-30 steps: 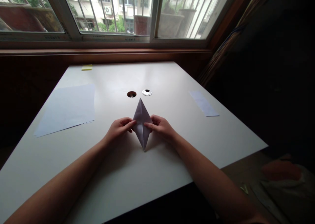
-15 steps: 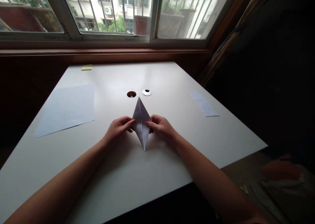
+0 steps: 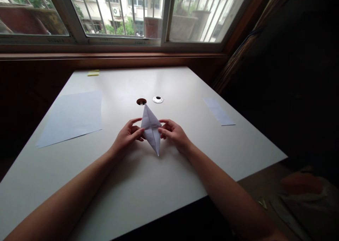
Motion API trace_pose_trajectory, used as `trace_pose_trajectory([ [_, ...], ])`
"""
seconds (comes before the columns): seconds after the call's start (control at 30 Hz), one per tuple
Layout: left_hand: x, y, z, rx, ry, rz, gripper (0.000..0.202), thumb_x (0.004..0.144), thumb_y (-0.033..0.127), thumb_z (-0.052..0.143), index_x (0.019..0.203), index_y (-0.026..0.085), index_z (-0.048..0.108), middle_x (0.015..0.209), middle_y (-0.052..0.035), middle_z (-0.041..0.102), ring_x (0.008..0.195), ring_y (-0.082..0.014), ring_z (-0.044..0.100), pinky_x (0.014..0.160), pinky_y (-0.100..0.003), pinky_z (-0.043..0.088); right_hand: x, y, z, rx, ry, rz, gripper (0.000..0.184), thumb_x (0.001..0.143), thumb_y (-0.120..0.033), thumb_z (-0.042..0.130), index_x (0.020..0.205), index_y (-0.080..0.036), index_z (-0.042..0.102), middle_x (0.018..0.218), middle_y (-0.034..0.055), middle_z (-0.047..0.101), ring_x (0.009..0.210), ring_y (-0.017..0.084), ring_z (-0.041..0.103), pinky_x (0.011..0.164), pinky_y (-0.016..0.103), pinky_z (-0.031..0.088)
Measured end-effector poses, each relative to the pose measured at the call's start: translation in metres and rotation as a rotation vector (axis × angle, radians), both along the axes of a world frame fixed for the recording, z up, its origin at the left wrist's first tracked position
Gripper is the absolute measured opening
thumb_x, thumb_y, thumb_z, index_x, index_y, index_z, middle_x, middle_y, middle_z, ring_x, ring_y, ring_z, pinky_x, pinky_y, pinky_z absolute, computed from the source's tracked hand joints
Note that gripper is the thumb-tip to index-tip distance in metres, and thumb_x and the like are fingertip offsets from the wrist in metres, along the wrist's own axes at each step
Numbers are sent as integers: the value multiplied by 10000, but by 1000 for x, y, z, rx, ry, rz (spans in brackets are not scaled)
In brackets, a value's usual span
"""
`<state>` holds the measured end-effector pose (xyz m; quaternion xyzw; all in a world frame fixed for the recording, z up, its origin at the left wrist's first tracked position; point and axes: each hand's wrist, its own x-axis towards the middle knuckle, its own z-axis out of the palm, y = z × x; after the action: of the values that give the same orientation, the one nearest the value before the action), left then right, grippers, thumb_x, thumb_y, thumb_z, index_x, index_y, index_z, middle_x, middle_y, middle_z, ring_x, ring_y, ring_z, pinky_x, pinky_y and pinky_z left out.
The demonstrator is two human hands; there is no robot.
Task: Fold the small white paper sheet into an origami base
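A piece of folded white paper (image 3: pixel 151 122), shaped like a long diamond with creases down and across its middle, is held up over the white table. My left hand (image 3: pixel 129 132) pinches its left corner, thumb on the near face. At the opposite corner, my right hand (image 3: pixel 173 132) grips the paper between thumb and fingers. One tip points away towards the window and the other towards me. The fingertips behind the paper are partly hidden.
White paper sheets (image 3: pixel 74 117) lie on the left of the table (image 3: pixel 159 191). A narrow paper strip (image 3: pixel 218 112) is on the right. Beyond the hands are a round hole (image 3: pixel 141 101) and its metal cover (image 3: pixel 158 99). Yellow sticky notes (image 3: pixel 93 73) lie at the far edge.
The folded paper has tilted, its far tip shifting left and its near tip right and up. A crosswise crease now shows. Index fingers of both hands have moved up along its sides.
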<state>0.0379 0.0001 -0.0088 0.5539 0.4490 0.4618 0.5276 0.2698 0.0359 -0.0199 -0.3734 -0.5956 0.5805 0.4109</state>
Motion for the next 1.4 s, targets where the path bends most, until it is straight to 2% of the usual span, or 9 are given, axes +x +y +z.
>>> trace_pose_trajectory([
  [0.17,2,-2,1,2,-37,-27,707,895,389,657,1470,229,277,829,-20,685,757,-199,723,694,-304,576,2,3,-1,25,14,-51,439,820,-414,705,1204,-221,616,810,-1,627,657,123,584,619,277,518],
  [0.27,2,-2,-1,23,-36,-34,711,907,371,637,1486,264,238,871,-18,681,761,-193,727,696,-306,581,2,3,-2,23,2,-78,413,830,-410,688,1195,-231,614,828,-9,613,613,105,566,583,266,504],
  [0.47,0,-2,-8,127,90,-99,639,907,324,620,1464,302,308,948,-12,638,755,-164,718,721,-303,582,2,2,1,-8,-18,-89,399,842,-404,667,1195,-230,608,876,-1,611,601,102,574,552,259,508],
  [0.6,0,-3,-7,143,187,-138,511,904,342,626,1376,262,449,957,-20,602,760,-163,716,702,-277,571,2,2,3,-24,-30,-82,391,839,-405,665,1186,-229,624,895,4,603,622,106,583,556,255,517],
  [0.73,1,-3,-5,144,196,-128,498,893,350,635,1349,241,469,926,-15,606,755,-165,717,693,-267,565,2,2,1,-26,-40,-62,389,835,-406,669,1178,-226,636,878,4,601,628,104,571,558,246,507],
  [0.97,1,-1,-11,130,260,-102,421,892,320,615,1295,223,542,837,-14,678,705,-153,704,680,-252,552,3,1,-2,38,-129,25,392,854,-397,655,1207,-227,646,873,17,630,698,121,578,614,243,503],
  [1.13,0,0,-14,119,229,-81,415,890,300,616,1289,214,539,845,-29,705,716,-153,697,688,-257,557,3,0,0,86,-201,52,421,872,-398,630,1257,-228,626,904,24,653,703,122,587,652,255,505],
  [1.3,1,-1,-10,184,261,-181,471,847,195,620,1313,190,548,857,-30,698,677,-130,694,656,-224,556,3,-2,4,164,-311,76,415,880,-378,612,1264,-221,628,895,24,670,693,118,574,664,256,488],
  [1.4,0,0,-13,233,287,-194,430,812,134,586,1237,187,620,964,-58,691,678,-137,711,636,-226,561,3,-3,6,182,-321,62,413,875,-370,616,1258,-216,629,910,25,670,681,112,566,668,256,490],
])
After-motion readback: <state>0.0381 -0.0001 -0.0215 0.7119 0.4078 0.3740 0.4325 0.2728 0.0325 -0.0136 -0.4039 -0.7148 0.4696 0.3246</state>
